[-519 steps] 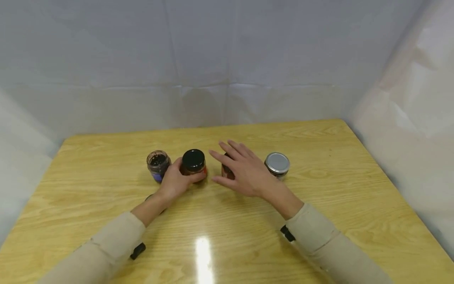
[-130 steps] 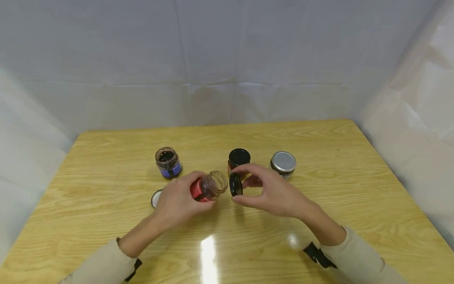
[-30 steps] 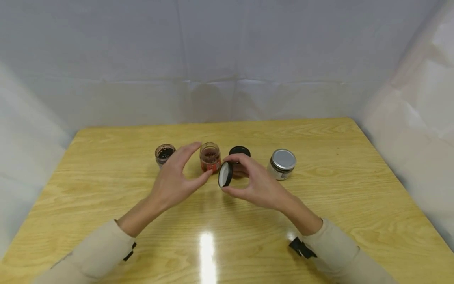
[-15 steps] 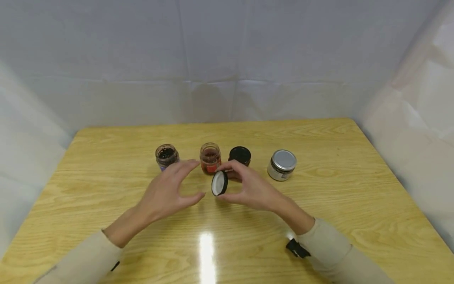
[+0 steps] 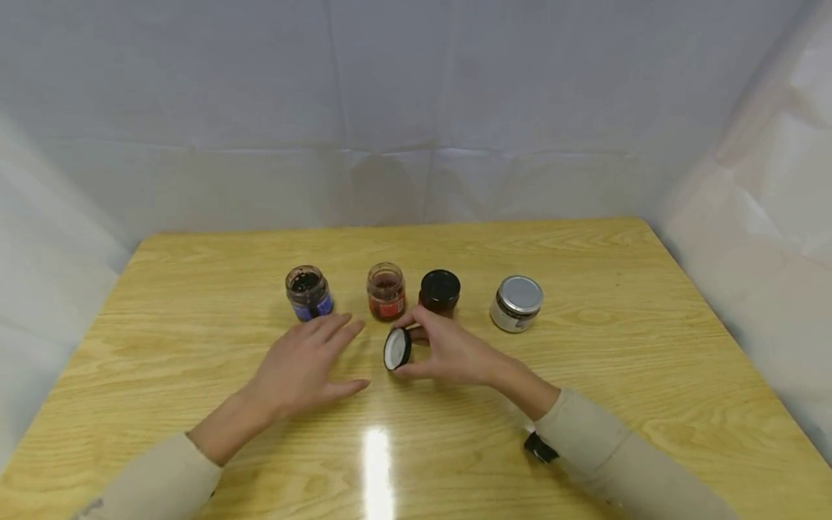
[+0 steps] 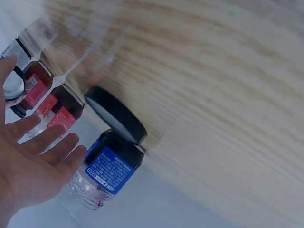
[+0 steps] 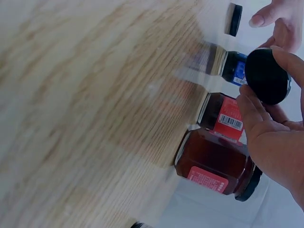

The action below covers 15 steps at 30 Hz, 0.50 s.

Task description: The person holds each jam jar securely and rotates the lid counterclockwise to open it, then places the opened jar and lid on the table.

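Observation:
My right hand pinches a black jar lid on edge, its white inside facing left. The left hand holds nothing; its fingers are spread above the table, left of that lid. Just behind its fingertips is an uncapped jar with a blue label. Beyond the held lid stands an uncapped red-labelled jar, upright. A second loose black lid lies on the table near the blue-labelled jar in the left wrist view; in the head view the left hand hides it.
A jar with a black lid on stands behind my right hand, partly covered by it. Farther right is a jar with a silver lid. The wooden table has pale sheeting behind and at its sides.
Both hands have drawn back toward me from the jars, the right one carrying the lid slightly left. Earlier the left hand held the red-labelled jar, which now stands on the table.

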### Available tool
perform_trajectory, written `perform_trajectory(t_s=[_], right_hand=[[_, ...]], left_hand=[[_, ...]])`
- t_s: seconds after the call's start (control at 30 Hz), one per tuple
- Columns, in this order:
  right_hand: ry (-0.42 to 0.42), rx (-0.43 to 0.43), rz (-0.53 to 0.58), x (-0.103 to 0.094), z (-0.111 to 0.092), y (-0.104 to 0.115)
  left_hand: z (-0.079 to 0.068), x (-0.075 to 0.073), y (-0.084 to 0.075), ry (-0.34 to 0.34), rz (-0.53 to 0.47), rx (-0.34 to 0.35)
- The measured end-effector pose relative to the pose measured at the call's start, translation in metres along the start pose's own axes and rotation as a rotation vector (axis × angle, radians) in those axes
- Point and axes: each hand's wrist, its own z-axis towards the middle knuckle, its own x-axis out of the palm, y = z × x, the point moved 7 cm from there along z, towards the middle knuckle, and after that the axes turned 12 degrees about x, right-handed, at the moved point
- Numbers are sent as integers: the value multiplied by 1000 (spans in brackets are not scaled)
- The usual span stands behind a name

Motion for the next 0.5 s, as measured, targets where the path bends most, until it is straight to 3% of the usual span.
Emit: perform_trajectory(t_s=[0.2, 0.5], right_hand=[[20, 43, -50, 9, 6, -3], [47, 53, -226, 15, 16, -2]], left_hand=[[-4, 8, 1, 29, 19, -6], [-8, 13, 3, 64, 10, -27]])
